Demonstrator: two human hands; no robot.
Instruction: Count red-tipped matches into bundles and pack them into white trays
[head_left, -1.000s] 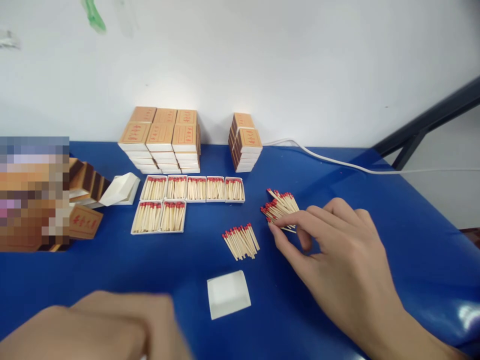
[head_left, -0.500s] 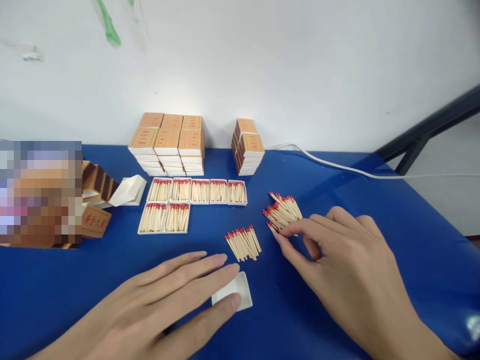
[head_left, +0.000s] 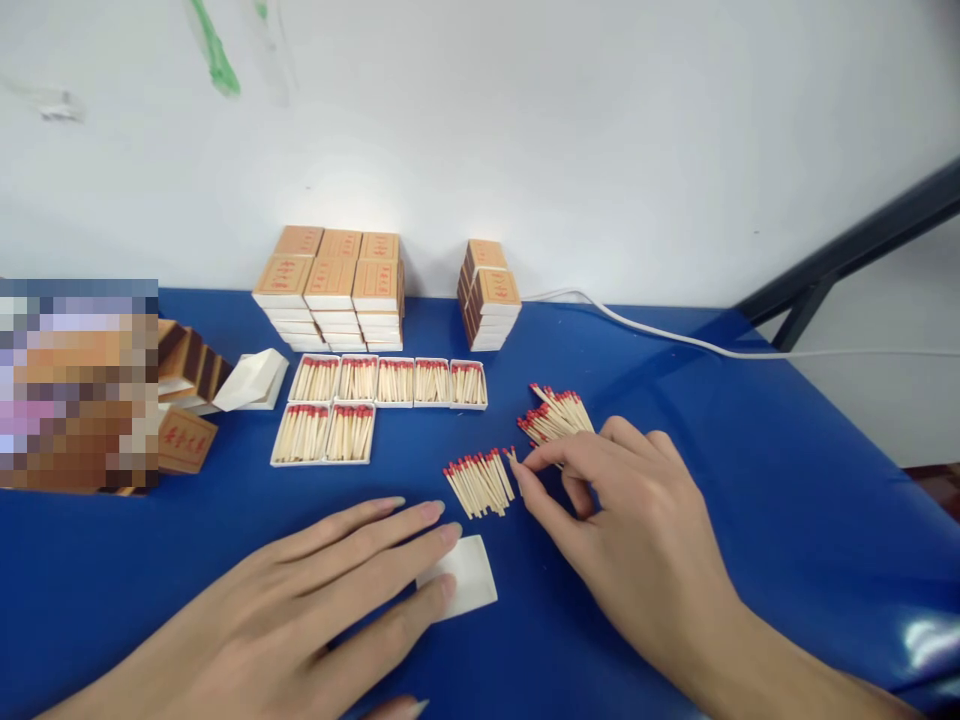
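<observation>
My left hand lies with its fingers stretched out and apart. Its index finger and thumb reach over the left side of an empty white matchbox tray. With finger and thumb pinched together, my right hand holds a match or two, mostly hidden by the fingertips. Just left of that pinch is a small row of red-headed matches on the table. A looser heap of matches lies behind my right hand, which partly covers it.
Several match-filled trays stand in two rows on the blue table. Stacked matchboxes and a smaller stack stand by the wall. More boxes and white trays lie left. A white cable runs behind.
My right hand has moved left from the loose heap to the right edge of the small match row, carrying a match or two. My left hand stays by the empty tray.
</observation>
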